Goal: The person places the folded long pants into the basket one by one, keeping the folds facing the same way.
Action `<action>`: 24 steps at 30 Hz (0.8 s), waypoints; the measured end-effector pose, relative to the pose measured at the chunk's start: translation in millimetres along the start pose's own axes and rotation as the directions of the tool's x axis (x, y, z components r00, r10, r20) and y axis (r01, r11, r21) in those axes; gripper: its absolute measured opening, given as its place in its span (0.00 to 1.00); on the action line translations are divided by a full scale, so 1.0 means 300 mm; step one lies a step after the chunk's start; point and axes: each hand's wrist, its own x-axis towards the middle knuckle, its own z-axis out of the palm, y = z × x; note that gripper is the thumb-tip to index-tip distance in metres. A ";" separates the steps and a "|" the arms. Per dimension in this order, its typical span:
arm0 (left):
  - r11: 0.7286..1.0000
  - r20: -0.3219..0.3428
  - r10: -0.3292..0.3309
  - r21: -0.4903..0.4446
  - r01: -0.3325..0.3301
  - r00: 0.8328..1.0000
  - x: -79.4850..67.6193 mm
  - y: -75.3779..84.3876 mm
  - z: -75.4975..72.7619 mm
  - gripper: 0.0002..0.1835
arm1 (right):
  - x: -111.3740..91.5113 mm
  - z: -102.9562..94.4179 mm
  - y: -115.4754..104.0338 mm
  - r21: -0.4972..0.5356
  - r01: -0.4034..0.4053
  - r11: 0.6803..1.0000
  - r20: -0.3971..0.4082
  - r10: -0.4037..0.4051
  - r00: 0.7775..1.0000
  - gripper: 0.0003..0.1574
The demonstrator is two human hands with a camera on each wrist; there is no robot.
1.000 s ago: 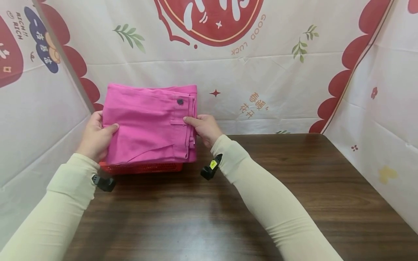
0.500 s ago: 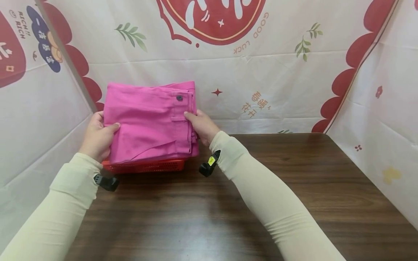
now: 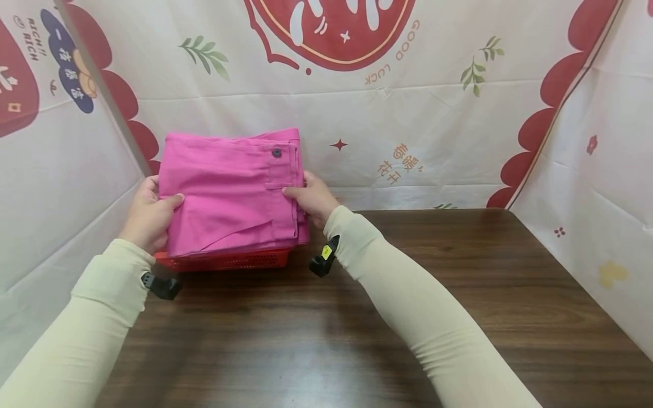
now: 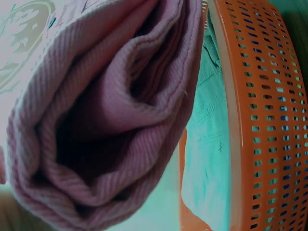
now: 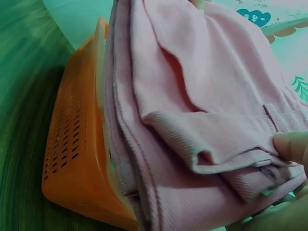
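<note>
Folded pink trousers (image 3: pixel 224 195), with a dark button at the waistband, are held up over a red basket (image 3: pixel 229 260). My left hand (image 3: pixel 148 218) grips their left edge, thumb on the front. On the waistband side, my right hand (image 3: pixel 316 201) pinches the layers, its thumb (image 5: pixel 291 144) showing in the right wrist view. The fingers behind the cloth are mostly hidden. Rolled fabric layers (image 4: pixel 96 120) fill much of the left wrist view. Below them, a pale stitched garment (image 4: pixel 207 144) lies inside the basket.
The basket's perforated wall (image 5: pixel 72 139) stands on a dark wooden table (image 3: pixel 408 283). Printed white cloth (image 3: pixel 367 124) hangs behind the table, and similar cloth panels rise on the left and right sides.
Compared with a second ago, the trousers have moved slightly up and their waistband end a little left. The right hand shifts slightly left with them; both hands keep their hold.
</note>
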 end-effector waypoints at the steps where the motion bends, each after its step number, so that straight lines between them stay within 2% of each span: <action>1: 1.000 0.006 -0.012 0.001 0.012 1.000 0.003 -0.001 -0.006 0.15 | 0.002 0.004 0.000 -0.004 0.003 1.000 -0.006 -0.003 1.000 0.26; 5: 0.999 0.022 -0.037 0.008 0.037 0.999 0.019 -0.004 -0.026 0.15 | 0.012 0.019 -0.003 -0.011 0.014 1.000 -0.022 -0.014 1.000 0.26; 11: 0.998 0.015 -0.017 0.060 0.016 1.000 0.052 -0.007 -0.035 0.17 | 0.026 0.032 -0.005 -0.021 0.032 0.999 -0.044 -0.033 0.998 0.26; 17: 0.986 0.004 0.001 0.165 -0.002 1.000 0.086 -0.014 -0.031 0.19 | 0.042 0.037 0.006 -0.042 0.024 0.999 -0.070 -0.027 0.997 0.27; 24: 0.982 -0.012 -0.020 0.185 0.022 1.000 0.114 -0.030 -0.086 0.18 | 0.070 0.097 0.033 -0.014 0.039 0.999 -0.075 -0.040 0.996 0.24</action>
